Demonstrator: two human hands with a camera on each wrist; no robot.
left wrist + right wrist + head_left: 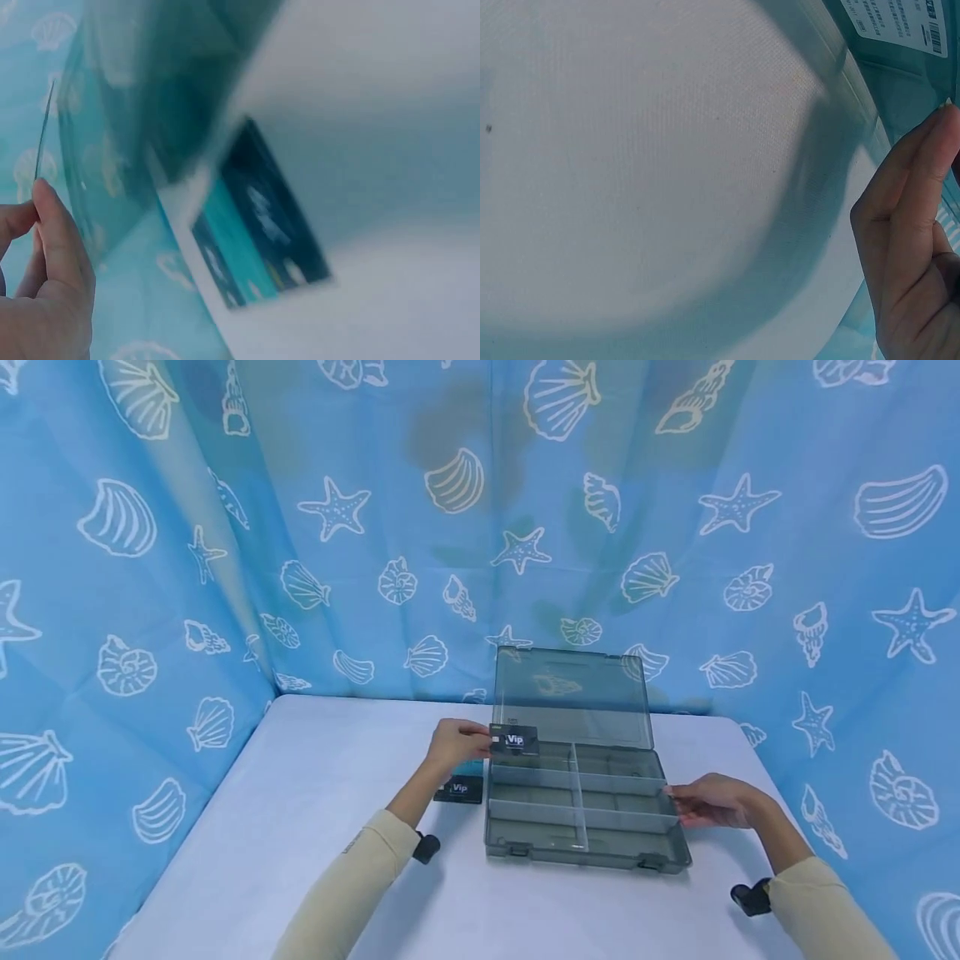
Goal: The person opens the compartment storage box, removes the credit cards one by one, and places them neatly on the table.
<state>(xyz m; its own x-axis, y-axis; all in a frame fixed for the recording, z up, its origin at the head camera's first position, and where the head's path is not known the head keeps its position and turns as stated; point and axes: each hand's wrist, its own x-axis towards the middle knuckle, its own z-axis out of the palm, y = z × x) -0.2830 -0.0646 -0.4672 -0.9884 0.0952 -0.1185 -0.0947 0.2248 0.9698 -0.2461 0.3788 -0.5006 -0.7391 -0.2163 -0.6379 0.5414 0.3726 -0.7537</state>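
Observation:
My left hand (pixel 457 743) pinches a black card (pixel 525 741) marked "Vip" by its left edge, above the back left part of a grey see-through compartment box (pixel 540 858). In the left wrist view the held card (pixel 45 131) shows as a thin upright line between fingertips and thumb. More cards (pixel 459 790), black and teal, lie overlapping on the table just left of the box. At the box's right wall, my right hand (pixel 716 800) grips the rim with its fingertips; the thumb is mostly hidden in the right wrist view.
The box's clear lid (pixel 573 693) stands raised at the back, before a blue shell-patterned curtain (pixel 375 527). Thin dividers (pixel 580 797) split the box into several compartments. A white printed label (pixel 900 22) shows on the box. All stands on a white table (pixel 337 735).

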